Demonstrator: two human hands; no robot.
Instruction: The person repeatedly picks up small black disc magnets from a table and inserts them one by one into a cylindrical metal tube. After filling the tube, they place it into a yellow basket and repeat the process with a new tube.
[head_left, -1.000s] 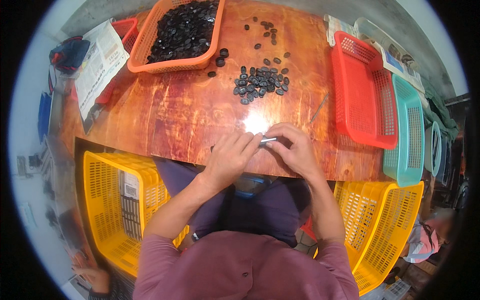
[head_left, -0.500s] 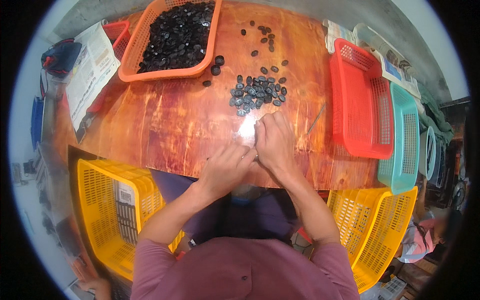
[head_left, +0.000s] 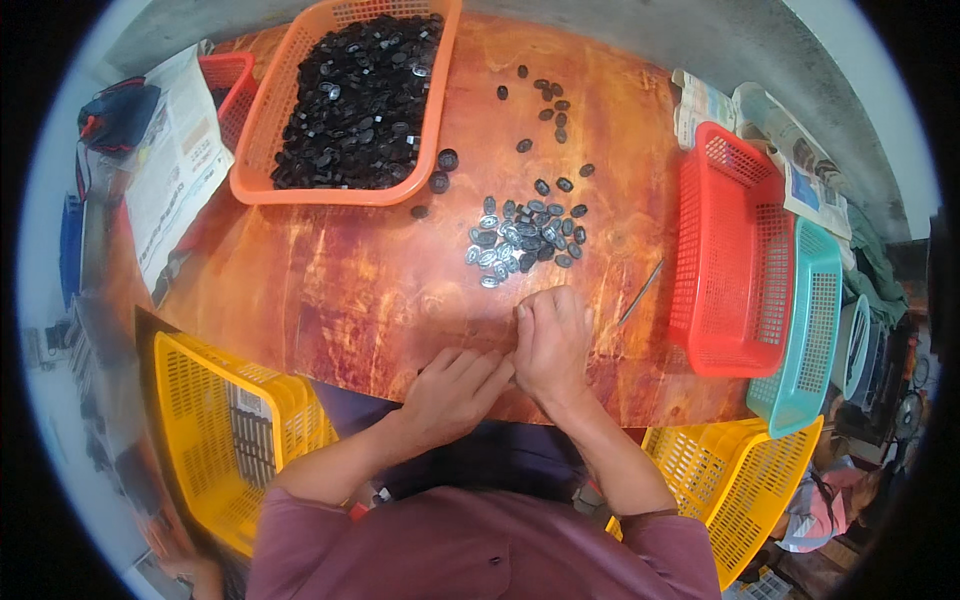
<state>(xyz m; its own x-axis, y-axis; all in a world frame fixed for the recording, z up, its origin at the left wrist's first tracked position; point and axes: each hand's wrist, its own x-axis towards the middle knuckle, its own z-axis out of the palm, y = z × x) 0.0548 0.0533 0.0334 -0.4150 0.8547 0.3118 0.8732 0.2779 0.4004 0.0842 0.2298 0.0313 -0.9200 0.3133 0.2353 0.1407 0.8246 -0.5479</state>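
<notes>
Close to the table's near edge, my left hand (head_left: 455, 393) and my right hand (head_left: 555, 345) meet, both with fingers curled closed. Whatever they pinch is hidden by the fingers. A small dark bit shows beside the left hand's outer fingers, too little to name. Just beyond the right hand lies a loose pile of small black oval plastic pieces (head_left: 525, 238). Several more black ovals (head_left: 556, 105) lie scattered farther back. To the right of my right hand, a thin metal rod (head_left: 641, 292) rests on the wooden table (head_left: 390, 270).
An orange basket (head_left: 330, 196) full of black pieces stands back left, a small red basket (head_left: 240, 110) behind it. At right are a red basket (head_left: 735, 340) and a teal basket (head_left: 775, 400). Yellow crates (head_left: 215, 450) flank me below the table. Another person (head_left: 825, 505) shows at far right.
The view has tilted, so the table and its things sit lower in the picture. My hands stay together near the pile, fingers still closed.
</notes>
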